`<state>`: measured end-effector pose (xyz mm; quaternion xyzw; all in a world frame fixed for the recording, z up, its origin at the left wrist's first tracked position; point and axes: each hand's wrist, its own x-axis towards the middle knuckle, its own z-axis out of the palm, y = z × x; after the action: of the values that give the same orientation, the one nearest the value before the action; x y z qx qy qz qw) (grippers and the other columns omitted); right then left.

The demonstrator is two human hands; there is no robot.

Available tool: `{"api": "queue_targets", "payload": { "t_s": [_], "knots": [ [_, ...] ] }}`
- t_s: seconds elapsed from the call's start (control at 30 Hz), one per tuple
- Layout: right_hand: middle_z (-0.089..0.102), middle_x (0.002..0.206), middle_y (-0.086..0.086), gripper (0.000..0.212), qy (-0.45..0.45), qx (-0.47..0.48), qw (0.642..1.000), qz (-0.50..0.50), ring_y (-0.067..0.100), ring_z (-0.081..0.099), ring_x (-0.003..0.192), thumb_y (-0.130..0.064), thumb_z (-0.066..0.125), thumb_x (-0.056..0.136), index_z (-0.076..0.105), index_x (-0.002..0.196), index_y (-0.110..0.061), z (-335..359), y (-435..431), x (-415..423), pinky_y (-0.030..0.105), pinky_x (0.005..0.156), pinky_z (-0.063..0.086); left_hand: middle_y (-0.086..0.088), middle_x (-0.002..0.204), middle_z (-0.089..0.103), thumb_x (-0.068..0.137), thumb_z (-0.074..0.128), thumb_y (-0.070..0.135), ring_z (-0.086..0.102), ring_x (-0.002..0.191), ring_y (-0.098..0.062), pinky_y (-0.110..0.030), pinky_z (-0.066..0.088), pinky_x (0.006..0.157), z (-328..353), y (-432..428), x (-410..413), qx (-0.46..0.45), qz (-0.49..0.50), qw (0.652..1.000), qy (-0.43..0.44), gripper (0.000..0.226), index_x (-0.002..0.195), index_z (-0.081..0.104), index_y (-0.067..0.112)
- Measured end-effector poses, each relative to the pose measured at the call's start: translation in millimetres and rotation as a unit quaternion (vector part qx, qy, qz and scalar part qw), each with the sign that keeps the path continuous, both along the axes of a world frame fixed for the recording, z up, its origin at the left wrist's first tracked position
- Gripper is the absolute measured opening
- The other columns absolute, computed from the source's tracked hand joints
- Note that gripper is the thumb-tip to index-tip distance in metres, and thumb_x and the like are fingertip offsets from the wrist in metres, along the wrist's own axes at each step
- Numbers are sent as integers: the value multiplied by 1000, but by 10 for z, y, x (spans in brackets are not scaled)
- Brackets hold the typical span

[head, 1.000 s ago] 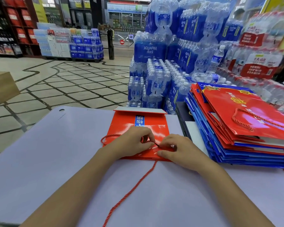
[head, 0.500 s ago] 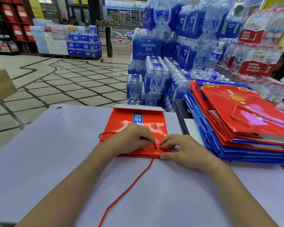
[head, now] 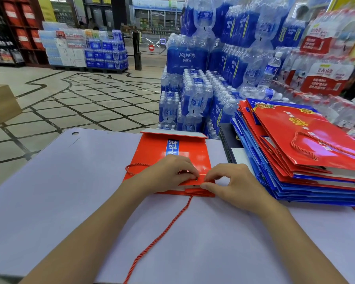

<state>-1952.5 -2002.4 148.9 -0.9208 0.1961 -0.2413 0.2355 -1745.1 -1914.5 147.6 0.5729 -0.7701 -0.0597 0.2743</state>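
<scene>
While a lilac table (head: 49, 191) spreads beneath, stacked red and blue bags (head: 307, 152) lie just right of the right hand (head: 234, 185). The flat red bag (head: 150, 150) lies under the fingers (head: 184, 171), the left hand (head: 168, 175) pinching it at its eyelet (head: 196, 178) and the right pinching its near edge. A red cord (head: 166, 230) trails from below the fingertips.

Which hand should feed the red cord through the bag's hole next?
Left, probably. The left hand has its fingertips right at the hole in the red bag, while the right hand pinches the bag's near edge, steadying it. The red cord trails between both arms.
</scene>
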Motion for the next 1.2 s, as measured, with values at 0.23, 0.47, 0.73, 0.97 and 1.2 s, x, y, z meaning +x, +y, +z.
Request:
{"api": "queue_targets", "payload": {
  "t_s": [0.23, 0.47, 0.73, 0.97, 1.2],
  "knots": [
    [67, 83, -13, 12, -102, -76, 990, -66, 9, 63, 79, -32, 75, 84, 70, 84, -21, -52, -35, 42, 26, 73, 53, 12, 119, 57, 89, 64, 21, 48, 110, 2, -7, 34, 91, 20, 35, 55, 43, 18, 998, 37, 39, 129, 62, 22],
    [59, 68, -10, 16, -103, -196, 960, -170, 11, 54, 58, -32, 74, 84, 69, 76, -20, -150, 45, 139, 30, 53, 48, 7, 122, 53, 99, 51, 20, 45, 113, -3, -15, 34, 97, -69, -16, 47, 49, 31, 998, 24, 36, 135, 56, 22],
    [69, 68, -4, 17, -58, -170, 962, -205, 19, 58, 58, -34, 62, 93, 73, 84, -24, -258, 159, 245, 34, 57, 49, 6, 122, 48, 100, 47, 16, 44, 113, -5, -21, 35, 100, -88, -62, 21, 47, 56, 996, 40, 38, 138, 52, 19],
    [66, 66, 3, 32, -44, -23, 966, -252, 25, 50, 60, -42, 58, 94, 72, 77, -18, -307, 136, 401, 35, 60, 42, 3, 119, 46, 100, 46, 14, 42, 110, -7, -10, 29, 98, -140, -104, -13, 36, 43, 998, 36, 38, 138, 51, 14],
    [52, 48, -1, 27, -79, 32, 963, -256, 23, 49, 52, -20, 62, 86, 64, 60, -13, -299, 120, 427, 37, 60, 47, 0, 122, 49, 100, 45, 11, 44, 112, -9, -21, 35, 100, -149, -121, -25, 41, 50, 998, 25, 38, 137, 52, 16]
  ]
}}
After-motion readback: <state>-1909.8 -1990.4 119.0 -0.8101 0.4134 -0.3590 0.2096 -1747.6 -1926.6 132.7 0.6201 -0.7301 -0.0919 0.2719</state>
